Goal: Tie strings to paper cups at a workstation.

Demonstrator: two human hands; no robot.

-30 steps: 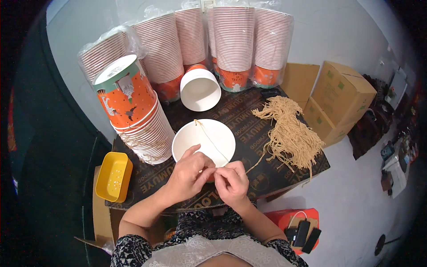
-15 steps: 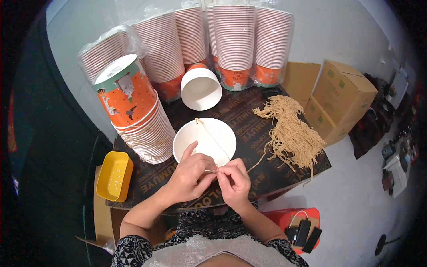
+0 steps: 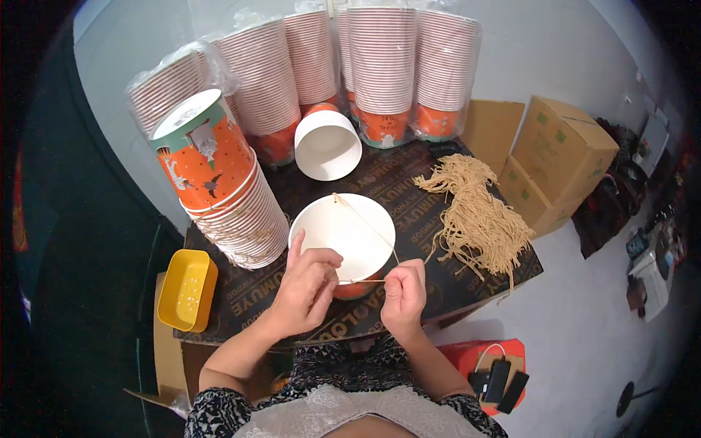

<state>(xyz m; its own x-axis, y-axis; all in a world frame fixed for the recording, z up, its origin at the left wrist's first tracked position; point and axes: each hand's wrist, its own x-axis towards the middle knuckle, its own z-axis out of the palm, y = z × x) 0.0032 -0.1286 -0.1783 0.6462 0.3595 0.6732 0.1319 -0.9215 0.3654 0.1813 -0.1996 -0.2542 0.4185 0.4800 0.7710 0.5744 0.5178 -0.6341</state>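
A round paper bucket (image 3: 350,237) stands upright in front of me, white inside and orange outside. My left hand (image 3: 303,288) is closed at its near left rim, curled fingers over the edge and one finger raised. My right hand (image 3: 404,296) is closed on a thin tan cord (image 3: 365,281), just right of the bucket. One stretch of cord runs taut from the near rim to this hand. Another crosses the opening from a hole in the far rim. The left fingertips' contact with the cord is partly hidden.
A heap of tan cords (image 3: 482,219) lies at right. Stacked buckets (image 3: 244,212) stand left, beside a yellow tray (image 3: 190,292) with small white bits. Behind are wrapped bucket stacks (image 3: 380,66) and a tipped bucket (image 3: 328,150). Cardboard boxes (image 3: 566,150) stand beyond the table.
My right hand has moved right, away from the left, drawing the cord straight along the near rim. My left hand has shifted slightly left; the bucket has moved slightly right.
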